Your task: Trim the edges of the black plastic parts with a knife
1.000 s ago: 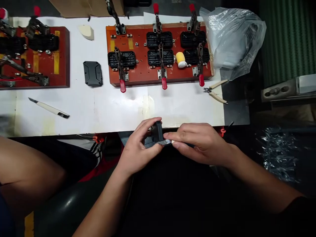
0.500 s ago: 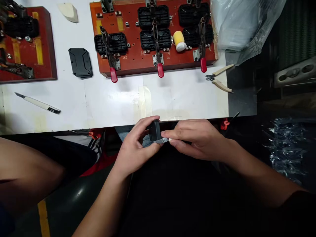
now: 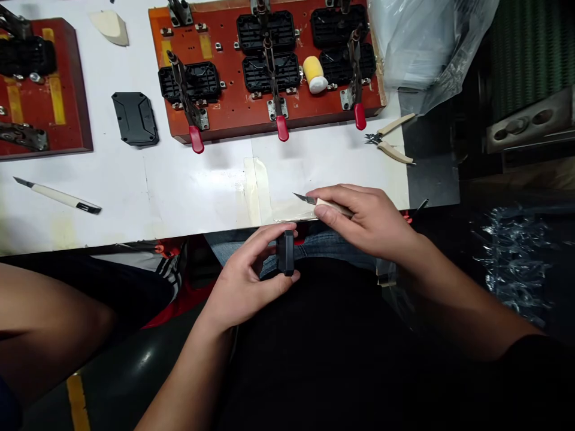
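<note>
Our right hand has moved its pinched knife away from the black case, over the white table near its edge; our left hand grips the case on edge above our lap.

The case is black and flat, gripped in the left hand. Pose: on edge, narrow side toward the viewer, length along the twelve-to-six-o'clock line. The knife, gripped in the right hand, has a dark pointed blade and pale handle. Position: one o'clock from the case, not touching it. Tip direction: between nine and ten o'clock.
</note>
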Demonstrator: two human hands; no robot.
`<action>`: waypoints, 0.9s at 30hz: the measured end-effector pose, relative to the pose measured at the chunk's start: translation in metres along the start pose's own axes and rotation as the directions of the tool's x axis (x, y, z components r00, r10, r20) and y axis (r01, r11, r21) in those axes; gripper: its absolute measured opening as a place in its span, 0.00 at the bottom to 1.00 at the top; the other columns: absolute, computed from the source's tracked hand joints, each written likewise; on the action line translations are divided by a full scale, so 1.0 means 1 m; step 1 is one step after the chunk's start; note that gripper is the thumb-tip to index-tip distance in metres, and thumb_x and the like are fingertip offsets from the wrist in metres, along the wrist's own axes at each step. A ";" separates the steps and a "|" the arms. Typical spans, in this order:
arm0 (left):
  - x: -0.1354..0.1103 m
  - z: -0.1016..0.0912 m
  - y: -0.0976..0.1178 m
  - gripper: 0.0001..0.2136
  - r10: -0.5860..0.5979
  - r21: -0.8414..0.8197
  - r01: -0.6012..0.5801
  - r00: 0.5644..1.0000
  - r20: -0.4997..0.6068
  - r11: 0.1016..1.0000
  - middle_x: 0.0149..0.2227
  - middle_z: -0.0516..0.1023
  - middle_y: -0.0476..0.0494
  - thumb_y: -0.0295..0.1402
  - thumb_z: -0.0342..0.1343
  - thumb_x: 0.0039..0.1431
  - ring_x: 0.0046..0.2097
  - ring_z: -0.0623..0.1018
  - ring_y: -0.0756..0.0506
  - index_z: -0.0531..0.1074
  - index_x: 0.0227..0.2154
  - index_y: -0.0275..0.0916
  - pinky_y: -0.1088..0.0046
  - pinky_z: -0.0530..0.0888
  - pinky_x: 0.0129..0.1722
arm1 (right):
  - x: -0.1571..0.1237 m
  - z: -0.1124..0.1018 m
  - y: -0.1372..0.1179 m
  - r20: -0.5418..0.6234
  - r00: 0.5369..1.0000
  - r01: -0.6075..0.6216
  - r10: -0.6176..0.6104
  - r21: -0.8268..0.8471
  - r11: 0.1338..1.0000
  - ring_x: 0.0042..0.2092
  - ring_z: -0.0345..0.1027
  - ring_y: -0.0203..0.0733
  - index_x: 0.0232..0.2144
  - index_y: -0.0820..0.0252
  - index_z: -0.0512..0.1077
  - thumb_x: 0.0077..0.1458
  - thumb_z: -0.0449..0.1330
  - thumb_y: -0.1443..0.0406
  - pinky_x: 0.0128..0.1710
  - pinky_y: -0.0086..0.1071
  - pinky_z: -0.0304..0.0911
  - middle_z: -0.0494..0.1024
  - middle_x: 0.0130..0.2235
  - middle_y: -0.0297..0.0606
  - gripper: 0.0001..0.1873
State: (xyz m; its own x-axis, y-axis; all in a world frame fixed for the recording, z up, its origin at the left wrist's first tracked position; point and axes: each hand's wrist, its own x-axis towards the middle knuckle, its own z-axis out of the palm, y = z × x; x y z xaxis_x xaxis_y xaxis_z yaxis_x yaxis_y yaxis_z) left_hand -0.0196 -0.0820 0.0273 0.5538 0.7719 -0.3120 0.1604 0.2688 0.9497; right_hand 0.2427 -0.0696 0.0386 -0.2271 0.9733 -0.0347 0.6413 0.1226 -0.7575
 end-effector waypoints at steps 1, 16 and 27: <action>0.000 0.000 0.000 0.29 0.000 -0.014 0.000 1.000 -0.002 1.000 0.63 0.74 0.43 0.30 0.70 0.59 0.65 0.74 0.38 0.72 0.62 0.53 0.61 0.72 0.64 | -0.001 0.001 -0.003 0.027 0.999 -0.021 0.020 0.047 0.999 0.43 0.76 0.41 0.49 0.57 0.79 0.72 0.59 0.59 0.43 0.31 0.66 0.83 0.45 0.36 0.12; -0.003 0.006 0.001 0.32 -0.093 -0.074 0.084 0.987 -0.129 0.994 0.64 0.75 0.45 0.35 0.73 0.54 0.66 0.74 0.37 0.72 0.62 0.54 0.63 0.73 0.64 | 0.000 0.018 -0.022 0.209 0.966 -0.226 0.149 0.413 0.883 0.37 0.71 0.37 0.37 0.57 0.74 0.70 0.60 0.52 0.38 0.28 0.63 0.77 0.35 0.30 0.16; 0.095 -0.150 0.088 0.39 0.192 0.161 -0.108 0.657 -0.729 0.981 0.64 0.75 0.34 0.50 0.71 0.53 0.64 0.74 0.34 0.65 0.66 0.45 0.64 0.79 0.54 | 0.027 0.042 0.090 -0.422 0.886 0.045 -0.191 -0.332 0.942 0.54 0.79 0.56 0.58 0.43 0.78 0.61 0.59 0.64 0.47 0.42 0.81 0.82 0.55 0.38 0.24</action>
State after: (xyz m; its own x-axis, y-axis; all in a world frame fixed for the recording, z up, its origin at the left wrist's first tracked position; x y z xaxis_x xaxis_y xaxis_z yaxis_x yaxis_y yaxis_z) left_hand -0.0759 0.1012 0.0779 -0.2009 0.9787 -0.0412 0.2292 0.0878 0.9694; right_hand 0.2638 -0.0400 -0.0580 -0.0146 0.9210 0.3892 0.8374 0.2240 -0.4986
